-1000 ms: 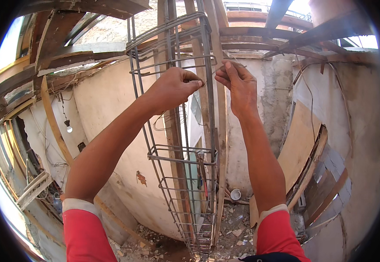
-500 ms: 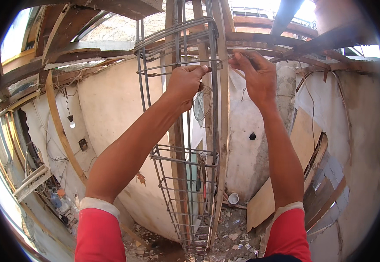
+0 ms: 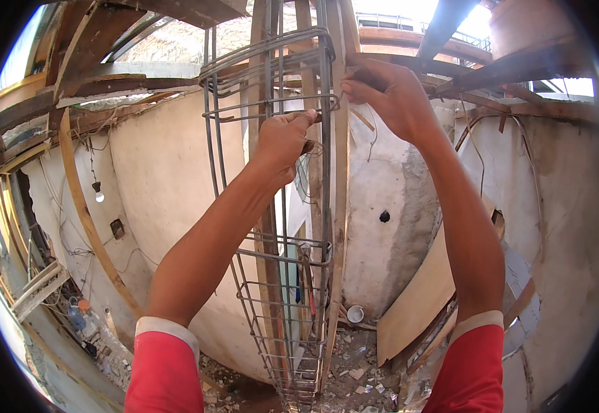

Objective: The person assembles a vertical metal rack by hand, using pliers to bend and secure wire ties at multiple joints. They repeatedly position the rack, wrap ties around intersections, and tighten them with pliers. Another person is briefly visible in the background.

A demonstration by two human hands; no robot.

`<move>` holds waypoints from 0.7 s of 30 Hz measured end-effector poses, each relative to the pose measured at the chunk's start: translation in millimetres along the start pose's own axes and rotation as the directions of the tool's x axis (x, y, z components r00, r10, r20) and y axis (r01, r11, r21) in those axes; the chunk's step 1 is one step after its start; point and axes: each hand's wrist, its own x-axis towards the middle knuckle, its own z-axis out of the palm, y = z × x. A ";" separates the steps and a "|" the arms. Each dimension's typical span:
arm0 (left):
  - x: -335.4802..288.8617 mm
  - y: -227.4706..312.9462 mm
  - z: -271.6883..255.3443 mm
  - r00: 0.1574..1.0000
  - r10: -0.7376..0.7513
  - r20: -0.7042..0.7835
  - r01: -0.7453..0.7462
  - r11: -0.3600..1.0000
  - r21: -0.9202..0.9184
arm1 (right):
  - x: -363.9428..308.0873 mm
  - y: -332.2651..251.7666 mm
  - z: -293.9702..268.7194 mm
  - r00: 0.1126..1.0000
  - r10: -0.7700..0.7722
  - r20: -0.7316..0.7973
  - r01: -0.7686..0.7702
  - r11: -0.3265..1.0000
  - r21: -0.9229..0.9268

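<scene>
A tall rebar cage (image 3: 219, 148) of upright bars and rectangular stirrups stands in front of me. My left hand (image 3: 282, 141) is closed in front of the cage, thumb and forefinger pinched just below an upper stirrup (image 3: 234, 109). Loops of thin tie wire (image 3: 302, 180) hang below that hand, inside the cage. My right hand (image 3: 389, 96) is at the cage's right corner, beside a small wire loop. Its fingers are curled together, and whatever they pinch is too small to make out.
Timber posts (image 3: 338, 206) rise along the cage. Wooden beams (image 3: 410, 63) cross overhead. A leaning board (image 3: 416, 303) stands at right, and a white bucket (image 3: 355, 314) sits on the rubble floor (image 3: 358, 365). At left hangs a light bulb (image 3: 99, 196).
My right hand has moved left and up against the cage corner, its fingers curling in. My left hand keeps its pinch at the cage. The whole view has shifted slightly.
</scene>
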 end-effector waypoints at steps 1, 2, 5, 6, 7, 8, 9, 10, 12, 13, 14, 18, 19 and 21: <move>1.1 0.9 -5.2 1.000 -0.015 0.012 0.015 1.000 0.008 | -2.4 5.1 1.5 1.000 -0.010 -0.008 0.010 1.000 -0.005; 2.3 1.2 -7.6 0.999 -0.030 0.024 0.030 0.999 0.017 | -4.7 9.3 4.8 0.998 -0.034 -0.047 0.033 0.999 -0.012; 5.8 -0.2 -10.6 0.990 -0.093 0.105 0.089 0.995 0.043 | -13.1 7.3 15.2 0.987 -0.092 -0.131 0.084 0.994 -0.069; 6.8 0.8 -12.7 0.991 -0.096 0.096 0.092 0.995 0.043 | -14.2 4.5 17.5 0.985 -0.105 -0.138 0.089 0.990 -0.113; 7.1 2.0 -14.3 0.992 -0.097 0.085 0.094 0.995 0.044 | -14.5 1.9 19.9 0.982 -0.118 -0.145 0.095 0.983 -0.154; 7.1 4.0 -15.5 0.992 -0.099 0.074 0.096 0.994 0.045 | -15.0 2.8 21.9 0.979 -0.113 -0.167 0.089 0.985 -0.147; 8.1 5.1 -10.5 0.996 -0.081 0.023 0.081 0.997 -0.015 | -17.6 8.3 21.4 0.976 -0.107 -0.188 0.080 0.986 -0.145; 9.4 5.8 -2.1 0.997 -0.065 -0.029 0.062 0.995 -0.074 | -20.0 12.4 20.7 0.973 -0.100 -0.210 0.071 0.987 -0.144; 9.9 5.7 10.8 0.993 -0.057 -0.100 0.039 0.984 -0.171 | -24.9 16.2 19.6 0.975 -0.067 -0.211 0.055 0.997 -0.063; 10.6 2.6 13.1 0.995 -0.022 -0.095 0.001 0.976 -0.217 | -25.5 16.2 19.2 0.976 -0.050 -0.210 0.047 0.999 -0.021; 11.9 -3.6 14.0 0.996 0.013 -0.091 -0.036 0.964 -0.263 | -23.9 15.4 18.4 0.981 -0.064 -0.182 0.065 0.998 -0.002; -2.9 -11.9 33.0 0.989 0.105 -0.103 -0.137 0.914 -0.382 | -6.9 -6.1 10.8 1.000 0.026 -0.016 -0.024 0.991 0.135; -8.7 -7.1 41.8 0.986 0.127 -0.110 -0.161 0.897 -0.411 | 1.8 -10.9 7.7 0.996 0.075 0.041 -0.081 0.981 0.177; -7.9 -7.5 51.9 0.973 0.151 -0.174 -0.207 0.905 -0.371 | 19.0 -15.2 7.0 0.983 0.150 0.108 -0.169 0.965 0.202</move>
